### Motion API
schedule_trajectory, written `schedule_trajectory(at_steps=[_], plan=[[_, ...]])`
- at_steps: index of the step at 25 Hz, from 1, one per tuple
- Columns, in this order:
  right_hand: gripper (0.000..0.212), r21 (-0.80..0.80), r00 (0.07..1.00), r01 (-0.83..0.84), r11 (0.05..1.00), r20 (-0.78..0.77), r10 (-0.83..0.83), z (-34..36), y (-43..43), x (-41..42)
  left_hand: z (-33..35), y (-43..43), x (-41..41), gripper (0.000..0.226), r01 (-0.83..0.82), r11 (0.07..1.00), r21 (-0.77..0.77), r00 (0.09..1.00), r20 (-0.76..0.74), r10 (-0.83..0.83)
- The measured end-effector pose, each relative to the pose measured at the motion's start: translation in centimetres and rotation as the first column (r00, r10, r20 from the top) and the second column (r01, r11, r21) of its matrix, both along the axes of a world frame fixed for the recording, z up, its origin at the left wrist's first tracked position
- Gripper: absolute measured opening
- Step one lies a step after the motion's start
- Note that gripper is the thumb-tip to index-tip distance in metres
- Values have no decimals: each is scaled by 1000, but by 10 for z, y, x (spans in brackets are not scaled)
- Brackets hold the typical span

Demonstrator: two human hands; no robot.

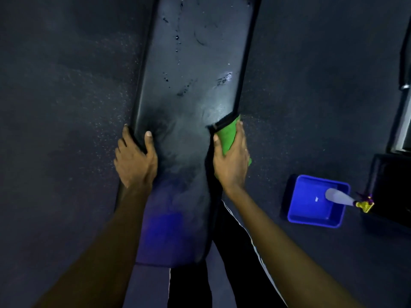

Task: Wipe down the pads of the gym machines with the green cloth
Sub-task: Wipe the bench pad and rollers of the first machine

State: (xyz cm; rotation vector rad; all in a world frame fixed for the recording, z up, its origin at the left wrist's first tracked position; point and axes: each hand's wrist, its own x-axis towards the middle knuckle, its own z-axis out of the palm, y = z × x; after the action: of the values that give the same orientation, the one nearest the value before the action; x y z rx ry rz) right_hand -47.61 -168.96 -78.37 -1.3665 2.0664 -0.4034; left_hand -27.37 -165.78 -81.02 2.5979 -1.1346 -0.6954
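View from above, looking down along a long black bench pad [191,85] that runs away from the person over a dark speckled floor [66,85].

The left hand [135,161] clasps the pad's left edge, thumb on top and fingers curled round the side, as if to steady it. The right hand [231,161] is wrapped round a folded green cloth [228,136] and presses it against the pad's right edge, about halfway along the visible length. The cloth folds over the edge trim, partly on top and partly down the side.

The near half of the pad, between and below the hands, shows a dull, smeared sheen with no beads of liquid; it looks already wiped. The far half carries scattered droplets [178,38] and wet streaks, so it appears sprayed but not yet wiped. Judging from this, the job on this pad is roughly half done: the far top surface and the rest of the edges remain. No other machine's pads are visible, so progress on them cannot be told.

On the floor near the pad's right side sits a blue plastic tub [295,203] with a spray bottle [340,196] lying in it, its yellow trigger hanging over the rim.
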Motion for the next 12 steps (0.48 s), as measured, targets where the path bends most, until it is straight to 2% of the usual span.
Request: schedule_trajectory(at_steps=[2,4,7,9,10,12], plan=[[77,62,992,-111,992,71,107,8,44,-11,1,-2,-2,72,-13,1000,-12,1000,2,13],[75,87,981,-132,987,151,118,7,55,-25,3,-4,-4,69,-29,999,-22,1000,11,29],[69,115,990,62,991,118,-76,-6,-1,-20,2,-4,-6,68,-43,998,-35,999,32,44],[69,86,988,118,989,84,-126,-8,-34,-13,0,-6,-5,69,-48,998,-30,998,42,49],[70,68,994,89,994,61,-93,-8,-33,-12,-1,-5,-5,69,-50,999,-20,997,51,51],[73,54,992,-127,990,14,126,-3,-4,-14,0,-4,-7,69,-58,998,-13,997,58,59]])
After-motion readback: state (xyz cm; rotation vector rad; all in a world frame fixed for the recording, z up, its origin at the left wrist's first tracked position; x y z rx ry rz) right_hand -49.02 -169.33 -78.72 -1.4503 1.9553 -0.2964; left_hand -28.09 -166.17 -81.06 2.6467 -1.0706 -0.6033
